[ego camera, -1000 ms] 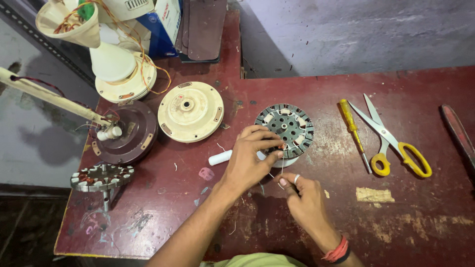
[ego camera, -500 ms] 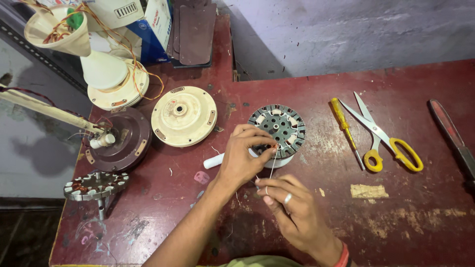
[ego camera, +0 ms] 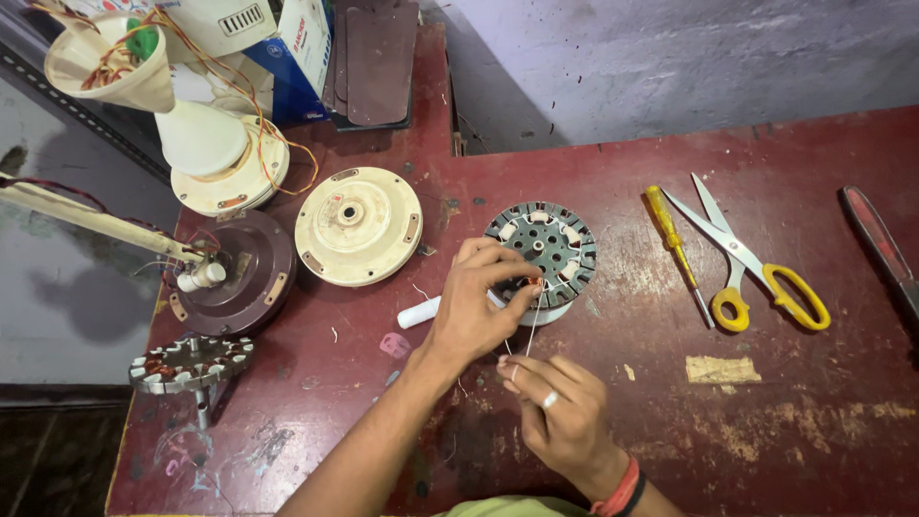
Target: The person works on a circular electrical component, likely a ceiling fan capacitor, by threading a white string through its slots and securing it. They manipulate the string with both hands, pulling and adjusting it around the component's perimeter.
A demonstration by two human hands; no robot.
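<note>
A round grey fan stator (ego camera: 546,247) with slots around its rim lies on the dark red table (ego camera: 728,431). My left hand (ego camera: 474,311) rests on its near edge, fingertips pinching at a slot. A thin wire (ego camera: 529,330) runs from that slot down to my right hand (ego camera: 560,416), which pinches its lower end. A white tube (ego camera: 417,313) lies under my left hand, partly hidden.
A cream motor cover (ego camera: 357,225) and a dark brown cover (ego camera: 230,278) lie at left, with a second stator (ego camera: 191,364) near the table's corner. A yellow screwdriver (ego camera: 675,249), yellow-handled scissors (ego camera: 751,263) and a dark red-edged tool (ego camera: 881,249) lie at right.
My right hand has drawn back toward me, pulling the wire out longer from the stator. My left hand stays on the stator's near edge.
</note>
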